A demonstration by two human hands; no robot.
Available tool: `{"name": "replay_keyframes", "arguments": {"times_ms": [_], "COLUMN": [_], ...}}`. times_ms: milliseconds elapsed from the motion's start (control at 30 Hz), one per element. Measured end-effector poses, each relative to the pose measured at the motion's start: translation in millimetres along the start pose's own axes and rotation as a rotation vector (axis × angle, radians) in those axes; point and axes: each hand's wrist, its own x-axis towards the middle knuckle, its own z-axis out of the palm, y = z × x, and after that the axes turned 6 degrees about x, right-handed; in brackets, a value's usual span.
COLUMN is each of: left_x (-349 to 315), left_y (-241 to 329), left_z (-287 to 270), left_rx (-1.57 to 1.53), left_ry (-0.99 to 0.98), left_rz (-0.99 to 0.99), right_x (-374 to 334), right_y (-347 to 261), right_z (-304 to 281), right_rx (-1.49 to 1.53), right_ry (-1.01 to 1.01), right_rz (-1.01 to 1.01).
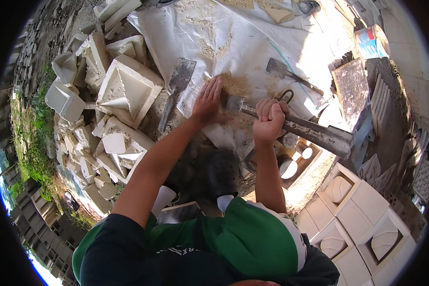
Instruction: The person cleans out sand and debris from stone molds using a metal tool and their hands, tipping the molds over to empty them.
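Note:
My left hand [208, 101] is stretched out with its fingers straight and close together, palm side down at a pile of damp sandy powder [234, 85] on a white sheet [252, 45]. My right hand [270, 118] is closed in a fist around a long grey, crusted tool [319, 134]. A flat, blurred end of it points toward my left hand, and its broad end reaches off to the right. The fist hides its middle. A flat trowel [180, 78] lies left of my left hand. Another trowel [283, 69] rests on the sheet beyond my right hand.
Broken white cast blocks [128, 88] are heaped at the left. Pale square blocks with recessed fronts [355, 209] stand in rows at the lower right. A bucket [372, 42] lies at the far right, near a worn board [352, 86]. By my right forearm sits a box-like mould [298, 164] with round openings.

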Motion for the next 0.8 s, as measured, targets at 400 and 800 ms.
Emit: {"name": "replay_keyframes", "arguments": {"times_ms": [400,800], "left_x": [24.5,-13.3], "left_y": [-0.5,-8.9], "left_z": [26.4,-13.8], "left_rx": [-0.096,0.013], "left_ry": [-0.049,-0.091], "left_rz": [0.281,-0.042], "right_x": [24.8,5.2], "right_y": [-52.4,-39.3], "right_z": [-31.0,-22.3], "right_rx": [0.034,0.001], "right_ry": [0.067,0.022], "right_rz": [-0.241,-0.055]}}
